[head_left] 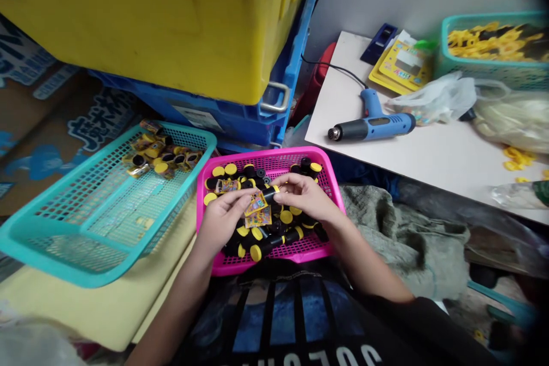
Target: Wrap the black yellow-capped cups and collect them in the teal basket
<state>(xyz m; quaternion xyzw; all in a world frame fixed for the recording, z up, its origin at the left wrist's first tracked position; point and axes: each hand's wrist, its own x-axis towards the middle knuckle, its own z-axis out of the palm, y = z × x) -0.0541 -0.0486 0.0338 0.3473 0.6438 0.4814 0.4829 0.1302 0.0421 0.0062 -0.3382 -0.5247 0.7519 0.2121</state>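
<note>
A pink mesh basket point(326, 183) rests on my lap, filled with several small black tubes with yellow caps point(261, 247). My left hand point(222, 218) is closed on a small yellow printed label point(256, 205) over the basket. My right hand point(303, 195) pinches one black tube point(271, 193) right beside that label, so the two hands nearly touch. Another printed label point(259, 218) lies just beneath them on the pile.
A teal mesh basket point(55, 251) at left holds several labelled tubes at its far end. Stacked yellow point(163, 17) and blue point(240, 120) crates stand behind. At right a white table point(429, 154) carries a blue heat gun point(374, 124), plastic bags, yellow cards and a teal basket point(493, 68).
</note>
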